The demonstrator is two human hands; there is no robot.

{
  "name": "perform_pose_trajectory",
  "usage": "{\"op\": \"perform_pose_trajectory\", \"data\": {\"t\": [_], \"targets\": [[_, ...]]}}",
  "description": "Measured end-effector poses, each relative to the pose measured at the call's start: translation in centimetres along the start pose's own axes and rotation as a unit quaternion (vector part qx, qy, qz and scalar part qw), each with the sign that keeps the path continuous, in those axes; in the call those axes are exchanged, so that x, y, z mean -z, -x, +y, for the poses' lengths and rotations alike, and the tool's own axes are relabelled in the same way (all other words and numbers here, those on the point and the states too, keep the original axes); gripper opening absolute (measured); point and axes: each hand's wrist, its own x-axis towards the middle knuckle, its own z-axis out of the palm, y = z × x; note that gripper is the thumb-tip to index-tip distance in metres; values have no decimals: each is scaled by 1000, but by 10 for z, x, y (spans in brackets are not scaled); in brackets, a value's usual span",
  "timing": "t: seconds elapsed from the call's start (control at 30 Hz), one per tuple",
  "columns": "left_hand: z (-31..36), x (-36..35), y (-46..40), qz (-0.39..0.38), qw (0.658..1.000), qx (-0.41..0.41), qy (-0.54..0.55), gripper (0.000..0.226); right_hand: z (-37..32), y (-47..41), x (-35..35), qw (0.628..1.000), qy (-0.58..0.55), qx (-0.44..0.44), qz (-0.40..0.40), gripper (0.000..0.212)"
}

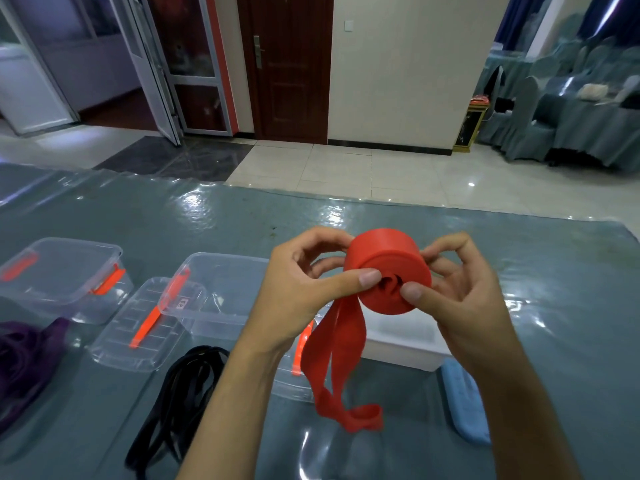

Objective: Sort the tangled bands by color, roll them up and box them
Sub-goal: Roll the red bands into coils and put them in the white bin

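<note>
Both hands' fingers (369, 277) pinching red band (388, 268) roll, tail dangling over table (536, 271)

Head view: worn on the head, facing forward and down, close over the glossy grey-green table (519, 258).
Shared: single view only.

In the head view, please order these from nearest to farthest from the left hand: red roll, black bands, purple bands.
From the left hand:
1. Red roll: held, at its right.
2. Black bands: below, left.
3. Purple bands: far left.
</note>
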Motion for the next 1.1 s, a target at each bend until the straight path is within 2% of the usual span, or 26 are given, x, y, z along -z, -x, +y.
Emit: {"op": "perform_pose_trajectory", "data": {"t": [0.1, 0.27, 0.43, 0.53, 0.7, 0.83, 0.97, 1.03, 1.1], "targets": [[3, 0, 1, -11, 1000, 17, -5, 39, -4, 3, -2, 999, 34, 26, 4, 64], [12, 7, 2, -32, 996, 25, -81, 46, -4, 6, -5, 996, 64, 53, 19, 72], [16, 8, 7, -35, 995, 16, -92, 44, -3, 5, -6, 999, 34, 8, -7, 58], [14, 7, 9, -34, 988, -5, -151, 44, -4, 2, -8, 999, 46, -14, 8, 48], [14, 3, 10, -30, 982, -22, -185, 46, 0, 2, -10, 998, 27, 11, 50, 55], [13, 4, 8, -37, 982, -53, -180, 45, -2, 1, -12, 998, 15, 15, 51, 54], [7, 4, 7, -47, 986, -72, -140, 48, -12, 1, -6, 997, 72, -6, -12, 49], [5, 0, 7, -27, 991, -79, -100, 52, -15, 2, -2, 996, 83, -11, -41, 56], [2, -8, 7, 1, 995, -89, -54, 52, -15, 2, -1, 996, 80, 12, -30, 56]]}}
